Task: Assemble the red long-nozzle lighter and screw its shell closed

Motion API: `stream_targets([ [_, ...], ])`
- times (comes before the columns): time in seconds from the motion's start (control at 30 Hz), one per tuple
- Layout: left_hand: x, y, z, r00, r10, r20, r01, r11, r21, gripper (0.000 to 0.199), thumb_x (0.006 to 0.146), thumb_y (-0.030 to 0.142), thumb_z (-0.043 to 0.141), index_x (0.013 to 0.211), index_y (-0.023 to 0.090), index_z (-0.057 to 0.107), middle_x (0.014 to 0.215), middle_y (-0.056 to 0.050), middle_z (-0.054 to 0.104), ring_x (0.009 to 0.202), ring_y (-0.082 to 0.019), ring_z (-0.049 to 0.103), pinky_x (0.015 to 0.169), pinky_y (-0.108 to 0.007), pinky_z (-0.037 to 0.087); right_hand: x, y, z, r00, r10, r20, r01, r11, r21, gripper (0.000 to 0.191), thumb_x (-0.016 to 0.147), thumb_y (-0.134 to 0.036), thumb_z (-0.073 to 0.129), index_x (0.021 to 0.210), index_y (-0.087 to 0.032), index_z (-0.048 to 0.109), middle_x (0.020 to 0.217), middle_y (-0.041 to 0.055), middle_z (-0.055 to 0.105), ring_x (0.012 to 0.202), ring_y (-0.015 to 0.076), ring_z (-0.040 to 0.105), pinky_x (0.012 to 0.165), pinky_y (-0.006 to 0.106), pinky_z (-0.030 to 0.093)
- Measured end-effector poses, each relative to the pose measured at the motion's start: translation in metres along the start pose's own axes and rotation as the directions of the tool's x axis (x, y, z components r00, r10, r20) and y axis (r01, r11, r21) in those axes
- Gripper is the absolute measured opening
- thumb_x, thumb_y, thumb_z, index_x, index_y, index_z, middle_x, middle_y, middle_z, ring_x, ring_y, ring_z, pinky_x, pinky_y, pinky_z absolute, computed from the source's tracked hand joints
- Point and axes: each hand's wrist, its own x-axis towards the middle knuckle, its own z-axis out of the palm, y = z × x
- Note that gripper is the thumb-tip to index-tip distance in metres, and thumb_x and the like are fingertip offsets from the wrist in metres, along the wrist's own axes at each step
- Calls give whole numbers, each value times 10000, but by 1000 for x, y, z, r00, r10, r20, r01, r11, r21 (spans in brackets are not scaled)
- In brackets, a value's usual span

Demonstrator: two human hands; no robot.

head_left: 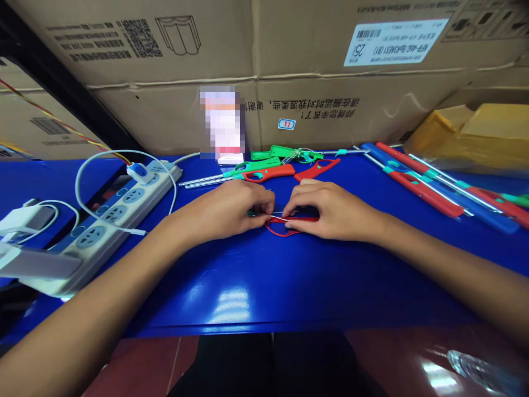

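Observation:
Both hands meet over the blue table (198, 298). My left hand (250, 205) pinches a thin, light piece at the left end of a red lighter shell (285, 227). My right hand (320, 209) has its thumb and fingers closed on the shell's right part and partly covers it. A thin metal strip or wire runs between the fingertips; its exact shape is too small to tell. Just behind my hands lie a red-and-green lighter (268, 173) with a metal rod, a loose red shell half (316, 170) and green shell parts (270, 151).
On the left are a white power strip (113, 212) with a looped white cable and plugs. A phone (223, 127) leans against the cardboard box (165, 110). Several red and blue long lighters (430, 193) and a yellow package (491, 132) lie at right.

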Motion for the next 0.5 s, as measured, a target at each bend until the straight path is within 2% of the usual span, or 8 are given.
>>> stream_targets([
  [0.2, -1, -5, -3, 999, 0, 34, 0, 1000, -5, 119, 953, 129, 696, 1026, 194, 764, 981, -5, 779, 834, -150, 699, 763, -276, 473, 0, 0, 0, 1000, 24, 15, -24, 999, -22, 108, 985, -239, 777, 1073, -202, 828, 1017, 54, 779, 978, 224, 689, 868, 360, 513],
  [0.37, -1, -6, -5, 1000, 11, 23, -11, 1000, -9, 132, 951, 116, 688, 1004, 200, 774, 948, -3, 787, 805, -144, 703, 736, -266, 473, -1, -2, 1, 1000, 14, 8, -14, 999, -38, 107, 1009, -264, 758, 1066, -204, 825, 1019, 58, 779, 988, 226, 686, 878, 360, 511],
  [0.5, -4, -6, -6, 999, 11, 36, -10, 1000, -22, 125, 962, 142, 702, 1010, 216, 791, 936, 8, 790, 799, -138, 714, 711, -255, 478, 0, -4, 0, 1000, 24, 19, -23, 999, -39, 106, 995, -214, 744, 1064, -208, 823, 1044, 57, 788, 997, 224, 695, 893, 357, 513],
])
